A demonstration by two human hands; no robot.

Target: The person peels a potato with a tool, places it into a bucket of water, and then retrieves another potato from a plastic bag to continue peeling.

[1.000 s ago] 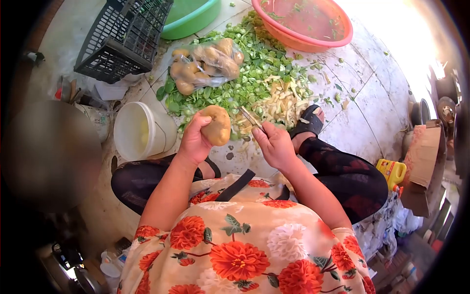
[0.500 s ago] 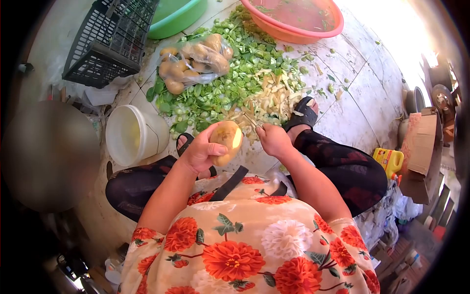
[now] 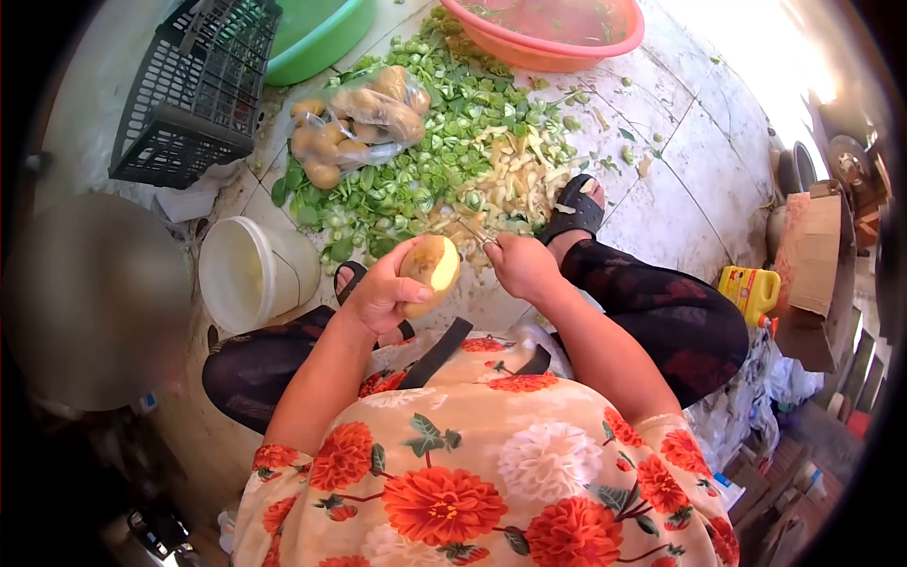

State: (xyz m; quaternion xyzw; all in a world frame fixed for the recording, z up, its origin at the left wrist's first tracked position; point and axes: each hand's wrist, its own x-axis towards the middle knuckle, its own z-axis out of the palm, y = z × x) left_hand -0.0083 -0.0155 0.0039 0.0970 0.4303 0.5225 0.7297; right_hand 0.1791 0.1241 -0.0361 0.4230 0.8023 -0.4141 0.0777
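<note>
My left hand (image 3: 380, 289) is wrapped round a large potato (image 3: 432, 274), partly peeled, with a bright yellow strip bared on its right side. Just to the right, my right hand (image 3: 524, 266) is closed on a peeler (image 3: 480, 233); its handle is mostly hidden in the fist and its thin metal head points up and left, apart from the potato. Beyond both hands lies a pile of pale potato peelings (image 3: 518, 180) on the floor. A clear plastic bag of unpeeled potatoes (image 3: 359, 123) rests on chopped green trimmings (image 3: 453, 104).
A white bucket (image 3: 283, 274) stands left of my left foot. Farther off are a black crate (image 3: 189, 94), a green basin (image 3: 316, 47) and a pink basin (image 3: 557, 57) holding water. At right are a yellow jug (image 3: 749, 291) and cardboard (image 3: 814, 255).
The bared yellow strip on the potato has grown wider. The peeler has stayed close to the potato's right. The whole view has shifted slightly.
</note>
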